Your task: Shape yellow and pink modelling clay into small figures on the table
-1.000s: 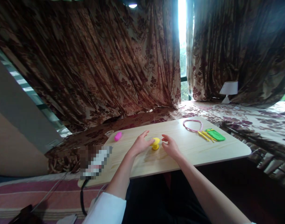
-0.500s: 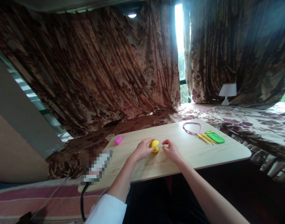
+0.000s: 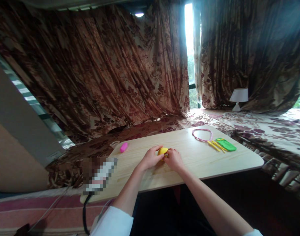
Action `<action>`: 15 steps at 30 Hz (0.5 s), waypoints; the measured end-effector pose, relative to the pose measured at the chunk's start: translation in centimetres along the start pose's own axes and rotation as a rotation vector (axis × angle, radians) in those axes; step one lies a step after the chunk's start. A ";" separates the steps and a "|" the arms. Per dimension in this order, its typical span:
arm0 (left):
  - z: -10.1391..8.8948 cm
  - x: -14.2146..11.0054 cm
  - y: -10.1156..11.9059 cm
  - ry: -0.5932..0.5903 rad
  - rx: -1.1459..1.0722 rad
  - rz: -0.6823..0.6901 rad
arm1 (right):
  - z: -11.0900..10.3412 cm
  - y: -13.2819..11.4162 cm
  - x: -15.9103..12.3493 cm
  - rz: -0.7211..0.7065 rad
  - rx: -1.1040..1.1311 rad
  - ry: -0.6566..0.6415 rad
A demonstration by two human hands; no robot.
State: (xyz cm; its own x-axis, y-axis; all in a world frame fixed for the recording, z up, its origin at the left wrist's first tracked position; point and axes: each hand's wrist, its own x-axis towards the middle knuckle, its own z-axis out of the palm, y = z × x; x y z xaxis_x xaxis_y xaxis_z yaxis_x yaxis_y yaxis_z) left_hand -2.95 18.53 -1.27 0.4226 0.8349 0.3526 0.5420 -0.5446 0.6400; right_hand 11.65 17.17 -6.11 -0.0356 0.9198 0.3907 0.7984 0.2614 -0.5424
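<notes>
A yellow lump of what looks like modelling clay (image 3: 162,150) is between my hands over the pale wooden table (image 3: 204,160). It has a rounded top; its lower part is mostly hidden by fingers. My left hand (image 3: 150,159) curls around its left side, thumb in front and fingers behind. On the right, my right hand (image 3: 174,160) pinches its edge with thumb and fingertips. Both hands stay near the tabletop, close to the table's front edge.
A pink lump (image 3: 123,147) lies at the table's back left. To the right are a pink twisted loop (image 3: 198,140), thin yellow sticks (image 3: 214,146) and a flat green slab (image 3: 228,145). A blurred-out object (image 3: 101,177) covers the left edge. Behind stands a white lamp (image 3: 239,95).
My right hand has moved left and closed on the yellow clay, where before it hovered apart from it. My left hand keeps its hold in nearly the same place.
</notes>
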 end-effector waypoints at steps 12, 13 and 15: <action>-2.4 0.3 2.1 0.286 -0.292 -0.099 | 0.0 -0.2 -0.2 0.001 0.121 0.029; -3.0 0.1 2.1 0.331 -0.344 -0.130 | -0.2 -0.2 -0.2 0.000 0.152 0.043; -4.0 -0.8 2.1 0.414 -0.463 -0.210 | -0.6 -0.2 -0.5 -0.003 0.225 0.080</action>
State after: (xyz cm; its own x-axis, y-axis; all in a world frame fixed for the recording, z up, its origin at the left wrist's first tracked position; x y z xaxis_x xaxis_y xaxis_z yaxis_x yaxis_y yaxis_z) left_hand -5.03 17.03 2.53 -0.0233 0.9316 0.3628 0.1750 -0.3535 0.9189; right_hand 11.91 16.52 -5.71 0.0176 0.8951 0.4455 0.6440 0.3307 -0.6898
